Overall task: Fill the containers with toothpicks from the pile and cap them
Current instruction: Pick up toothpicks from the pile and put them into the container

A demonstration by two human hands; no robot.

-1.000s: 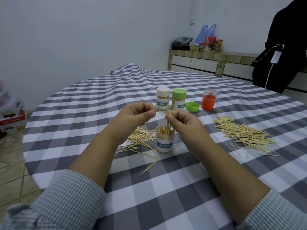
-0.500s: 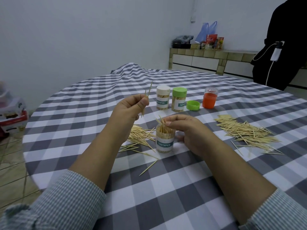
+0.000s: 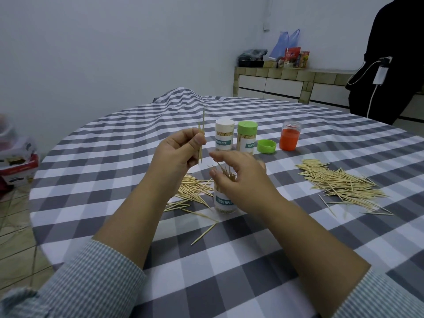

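Nearby, capped white container point(image 3: 224, 137), green-capped container point(image 3: 246, 140), loose green cap point(image 3: 266, 146), orange container point(image 3: 289, 138).

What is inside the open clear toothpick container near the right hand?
The clear labelled toothpick container holds upright wooden toothpicks poking above its rim. The right hand covers part of its mouth, so fullness is unclear.

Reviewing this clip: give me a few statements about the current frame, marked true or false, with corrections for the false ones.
1. The left hand pinches a few toothpicks upright. True.
2. The open container near the right hand is empty. False: toothpicks stick out of its top.
3. The loose green cap lies on the tablecloth beside the green-capped container. True.
4. The white-capped container lies on its side. False: it stands upright.
5. The large toothpick pile lies to the right of the hands. True.
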